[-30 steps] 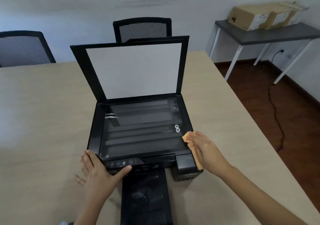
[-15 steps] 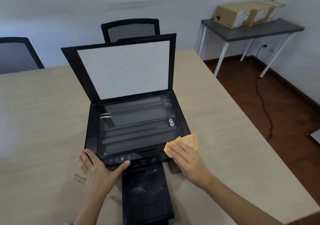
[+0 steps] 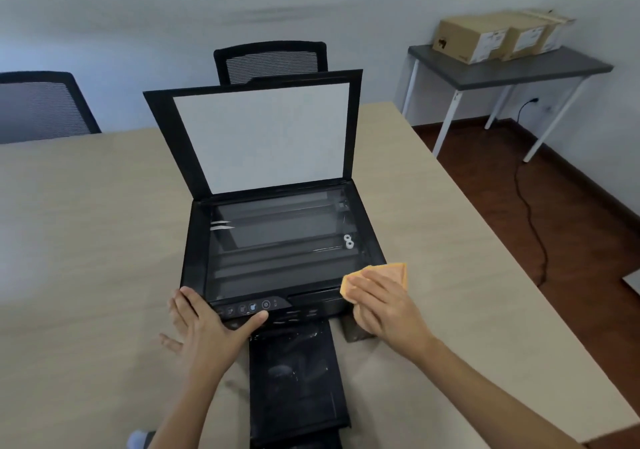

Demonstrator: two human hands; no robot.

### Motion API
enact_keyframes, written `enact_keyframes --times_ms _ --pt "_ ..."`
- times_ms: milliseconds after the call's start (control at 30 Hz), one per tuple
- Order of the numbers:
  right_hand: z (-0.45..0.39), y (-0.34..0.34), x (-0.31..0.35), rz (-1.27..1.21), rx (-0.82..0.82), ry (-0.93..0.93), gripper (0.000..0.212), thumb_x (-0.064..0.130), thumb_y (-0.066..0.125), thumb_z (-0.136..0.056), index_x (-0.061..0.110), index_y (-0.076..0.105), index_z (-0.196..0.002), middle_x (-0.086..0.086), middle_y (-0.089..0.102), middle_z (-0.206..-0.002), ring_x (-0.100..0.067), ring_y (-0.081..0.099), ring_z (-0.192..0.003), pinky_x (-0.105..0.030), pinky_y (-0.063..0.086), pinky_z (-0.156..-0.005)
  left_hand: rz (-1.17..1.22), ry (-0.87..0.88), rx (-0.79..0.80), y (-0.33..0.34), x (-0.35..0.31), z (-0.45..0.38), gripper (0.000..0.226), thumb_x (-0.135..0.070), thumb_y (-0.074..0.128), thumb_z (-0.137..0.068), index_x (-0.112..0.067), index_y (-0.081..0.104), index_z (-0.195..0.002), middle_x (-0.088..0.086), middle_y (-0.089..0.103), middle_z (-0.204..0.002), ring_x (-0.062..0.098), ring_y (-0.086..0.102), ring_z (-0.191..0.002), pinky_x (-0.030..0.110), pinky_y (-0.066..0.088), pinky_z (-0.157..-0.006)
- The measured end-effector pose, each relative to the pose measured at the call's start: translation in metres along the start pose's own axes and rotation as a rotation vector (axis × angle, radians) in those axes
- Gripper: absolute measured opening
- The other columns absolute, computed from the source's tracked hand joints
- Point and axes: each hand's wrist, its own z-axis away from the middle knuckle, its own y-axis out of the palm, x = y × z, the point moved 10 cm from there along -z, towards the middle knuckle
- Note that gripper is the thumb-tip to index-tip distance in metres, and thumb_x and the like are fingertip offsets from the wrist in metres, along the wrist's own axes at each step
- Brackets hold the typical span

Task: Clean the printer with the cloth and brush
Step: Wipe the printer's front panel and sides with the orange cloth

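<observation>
Pale walls closed off the room behind a broad beige table (image 3: pixel 86 240); two mesh-backed chairs (image 3: pixel 272 62) stood at its far edge, and a grey side table (image 3: pixel 512 71) off to the right carried cardboard boxes (image 3: pixel 485 38); a black cable (image 3: pixel 533 220) trailed across the dark floor. On the beige table sat the black printer (image 3: pixel 197 251), its scanner lid (image 3: pixel 259 137) raised upright and the glass (image 3: pixel 280 240) exposed; its output tray (image 3: pixel 294 386) ran out toward the person, between the two forearms. The right hand (image 3: pixel 384 306) lay flat, fingers extended, pressing the folded orange cloth (image 3: pixel 391 273) against the printer's front right corner, so the cloth was pinned beneath the palm, not pinched, with its free edge showing beyond the fingertips. The left hand (image 3: pixel 204 331) was spread open and held nothing, bracing the front left corner with its thumb on the control panel (image 3: pixel 252 308). Judging by this, wiping was underway at the casing; the tray looked smudged and probably unwiped; no brush was in view, so brushing seemed yet to come.
</observation>
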Motion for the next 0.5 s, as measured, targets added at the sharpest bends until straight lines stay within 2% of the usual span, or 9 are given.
enact_keyframes --times_ms 100,233,300,400,500 --pt "0.004 -0.008 -0.012 -0.064 -0.12 0.191 0.025 0.006 0.05 -0.087 0.006 0.072 -0.1 -0.008 0.069 -0.117 -0.034 0.058 -0.116 -0.049 0.047 -0.098 0.011 -0.002 0.008 0.0 -0.001 0.001 0.147 -0.086 0.06 -0.05 -0.005 -0.011 -0.15 0.012 -0.009 -0.162 0.025 -0.012 -0.15 0.068 0.002 -0.112" --pt "-0.024 0.019 0.039 -0.133 0.026 0.006 0.024 0.001 0.061 -0.08 0.009 0.073 -0.1 -0.006 0.068 -0.119 -0.032 0.059 -0.117 -0.042 0.047 -0.101 0.005 0.001 0.011 0.0 0.001 0.001 0.148 -0.089 0.055 -0.048 -0.006 -0.013 -0.15 0.012 -0.01 -0.162 0.026 -0.012 -0.15 0.068 0.002 -0.112" --pt "-0.03 0.013 0.031 -0.138 0.045 -0.039 0.021 -0.001 0.066 -0.077 0.009 0.074 -0.094 -0.006 0.07 -0.117 -0.031 0.061 -0.115 -0.041 0.048 -0.101 0.005 0.003 0.008 0.0 0.002 0.0 0.15 -0.092 0.051 -0.046 -0.006 -0.013 -0.15 0.011 -0.011 -0.163 0.025 -0.013 -0.15 0.068 0.001 -0.112" --pt "-0.026 0.0 0.002 -0.123 0.028 0.045 0.017 -0.003 0.063 -0.076 0.006 0.073 -0.085 -0.007 0.072 -0.113 -0.033 0.063 -0.111 -0.045 0.05 -0.099 0.006 0.002 0.001 0.002 0.004 -0.001 0.151 -0.095 0.045 -0.042 -0.006 -0.013 -0.15 0.011 -0.01 -0.163 0.024 -0.013 -0.15 0.069 0.002 -0.112" --pt "-0.033 0.005 0.008 -0.147 -0.012 0.101 0.017 -0.007 0.062 -0.075 0.003 0.072 -0.084 -0.009 0.072 -0.109 -0.034 0.063 -0.111 -0.046 0.05 -0.097 -0.003 0.004 0.004 0.002 0.002 -0.001 0.152 -0.096 0.044 -0.041 -0.005 -0.011 -0.151 0.012 -0.009 -0.162 0.025 -0.011 -0.15 0.069 0.003 -0.112"
